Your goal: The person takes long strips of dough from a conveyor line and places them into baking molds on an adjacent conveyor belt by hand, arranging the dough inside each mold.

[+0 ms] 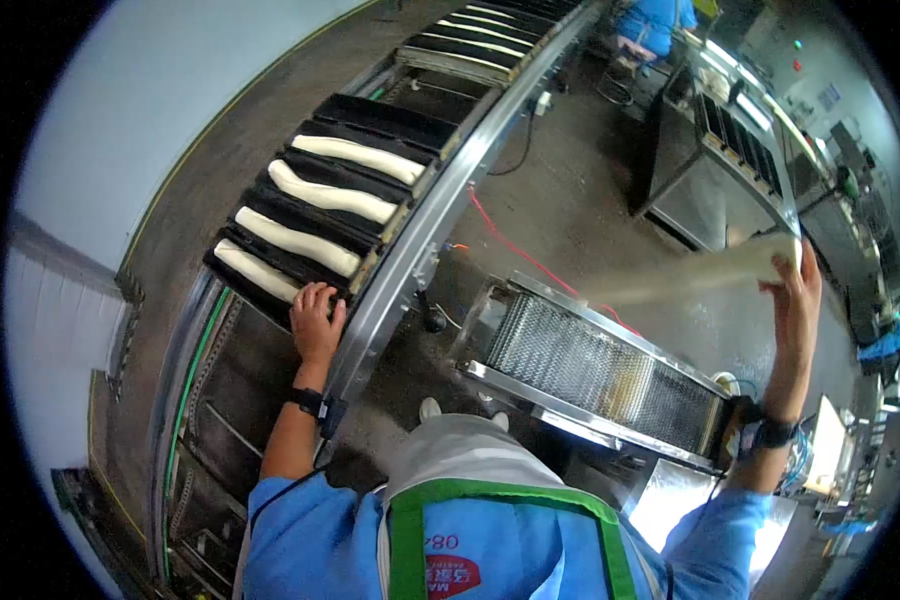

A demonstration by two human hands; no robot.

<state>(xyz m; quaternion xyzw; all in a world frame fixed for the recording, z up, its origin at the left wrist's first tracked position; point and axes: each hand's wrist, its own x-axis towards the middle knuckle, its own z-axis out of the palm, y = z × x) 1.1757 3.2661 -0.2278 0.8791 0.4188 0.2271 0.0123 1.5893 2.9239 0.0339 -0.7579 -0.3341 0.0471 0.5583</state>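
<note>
My right hand (pixel 796 295) is raised at the right and grips one end of a long, pale dough strip (pixel 690 272). Motion blurs the strip, which stretches leftward through the air above a mesh belt. At the left, my left hand (pixel 317 322) rests with its fingers laid over the near end of a dough strip (pixel 255 271), at the corner of a black baking tray (pixel 240 292). Several more dough strips (pixel 332 200) lie in the tray's parallel grooves. The groove farthest from me (pixel 390 122) holds no dough.
A metal-railed conveyor (pixel 420 235) carries the tray, with further filled trays (pixel 480 35) beyond. The mesh belt (pixel 590 350) runs in a steel frame at my right. A steel table (pixel 710 190) stands farther off. A person in blue (pixel 655 22) is at the top. A red cable (pixel 515 245) crosses the floor.
</note>
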